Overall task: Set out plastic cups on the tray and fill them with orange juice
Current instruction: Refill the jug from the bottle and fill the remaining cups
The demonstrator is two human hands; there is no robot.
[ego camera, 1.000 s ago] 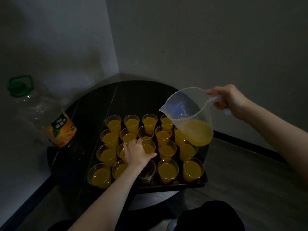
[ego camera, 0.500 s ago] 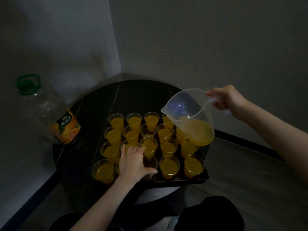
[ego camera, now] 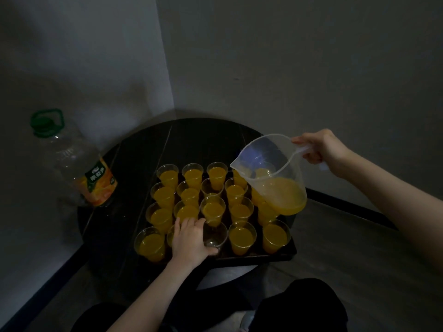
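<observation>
**Empty cup held, jug raised over the tray**

Left hand [ego camera: 191, 240]: it rests at the near edge of the dark tray [ego camera: 291, 252]. The grip is closed around the side of the empty clear cup [ego camera: 214, 236], which stands in the front row, third from the left. The thumb lies along the cup's near wall; the fingers reach round its far side.

Right hand [ego camera: 321, 149]: the grip is clamped on the handle of the translucent plastic jug [ego camera: 271, 171]. The jug hangs in the air above the right rear part of the tray, tilted with its spout toward the cups. Orange juice [ego camera: 286, 196] pools in its lower side. No stream leaves the spout.

Tray contents: plastic cups stand in rows, close together, most of them filled with orange juice. A second cup [ego camera: 212, 188], in the middle of the second row from the back, looks nearly empty.

Surroundings: the tray sits on a round dark bench [ego camera: 143, 161] set in a room corner. A large clear juice bottle [ego camera: 79, 164] with a green cap and orange label stands at the bench's left edge, well apart from the tray.
</observation>
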